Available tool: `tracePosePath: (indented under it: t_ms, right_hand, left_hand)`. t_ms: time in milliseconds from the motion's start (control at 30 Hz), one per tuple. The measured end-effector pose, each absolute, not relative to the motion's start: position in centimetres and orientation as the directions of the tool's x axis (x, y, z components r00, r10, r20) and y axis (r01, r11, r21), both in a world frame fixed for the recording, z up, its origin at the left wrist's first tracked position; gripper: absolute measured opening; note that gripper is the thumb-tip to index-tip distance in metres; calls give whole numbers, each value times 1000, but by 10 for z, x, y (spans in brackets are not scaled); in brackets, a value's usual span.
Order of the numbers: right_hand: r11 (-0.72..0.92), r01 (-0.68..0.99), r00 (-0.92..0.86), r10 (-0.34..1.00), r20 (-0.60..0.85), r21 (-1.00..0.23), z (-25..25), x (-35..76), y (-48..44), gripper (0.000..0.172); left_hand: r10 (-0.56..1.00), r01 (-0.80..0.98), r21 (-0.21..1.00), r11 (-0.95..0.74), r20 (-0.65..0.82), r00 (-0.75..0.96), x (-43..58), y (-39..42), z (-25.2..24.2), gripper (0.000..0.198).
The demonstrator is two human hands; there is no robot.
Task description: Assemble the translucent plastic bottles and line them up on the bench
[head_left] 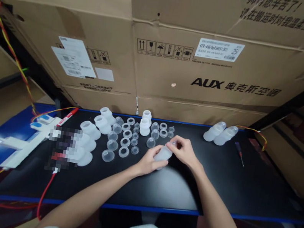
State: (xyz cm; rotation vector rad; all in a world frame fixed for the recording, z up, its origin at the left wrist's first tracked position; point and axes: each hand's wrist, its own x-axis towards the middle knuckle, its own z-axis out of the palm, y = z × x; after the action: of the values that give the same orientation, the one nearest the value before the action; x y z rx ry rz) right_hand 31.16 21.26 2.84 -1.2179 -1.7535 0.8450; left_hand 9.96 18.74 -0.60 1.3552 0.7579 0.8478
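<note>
My left hand [148, 159] is wrapped round a frosted white baby bottle [164, 153], tilted up to the right over the table. At the mouth of this bottle, my right hand [183, 150] has its fingers pinched together; the small part between them is mostly hidden. Just beyond my hands lie clear domed caps [151, 142], translucent collar rings [163, 133] and small clear teats [171, 129]. More domed caps [108, 156], rings [124, 151] and teats [134, 150] form rows to the left. Open white bottles [145, 124] stand behind them.
Several open bottles [84, 158] stand at the left, beside a pixelated patch and a white power strip [27, 143] with cables. Two capped bottles [224, 136] and a screwdriver [239, 154] are at the right. A large cardboard box [157, 80] walls off the back of the black table [261, 190].
</note>
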Motion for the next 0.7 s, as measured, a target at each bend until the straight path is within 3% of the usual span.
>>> tracePosePath:
  t_ms: [200, 400, 500, 600, 700]
  right_hand:
    - [276, 310, -278, 942, 191, -910, 42, 322, 210, 35]
    - [333, 147, -403, 880, 251, -932, 53, 329, 205, 38]
    - [339, 22, -485, 826, 287, -940, 57, 330, 202, 43]
    - [271, -106, -515, 808, 286, -957, 58, 330, 203, 61]
    - [289, -73, -394, 871, 293, -955, 57, 328, 206, 52]
  left_hand:
    - [732, -156, 945, 289, -113, 672, 92, 197, 2, 61]
    - [450, -280, 690, 668, -74, 890, 86, 209, -19, 62]
    - [372, -268, 628, 730, -36, 928, 83, 211, -28, 67]
    - [371, -279, 613, 739, -24, 928, 80, 212, -27, 70]
    - [447, -309, 652, 693, -52, 893, 80, 211, -21, 70]
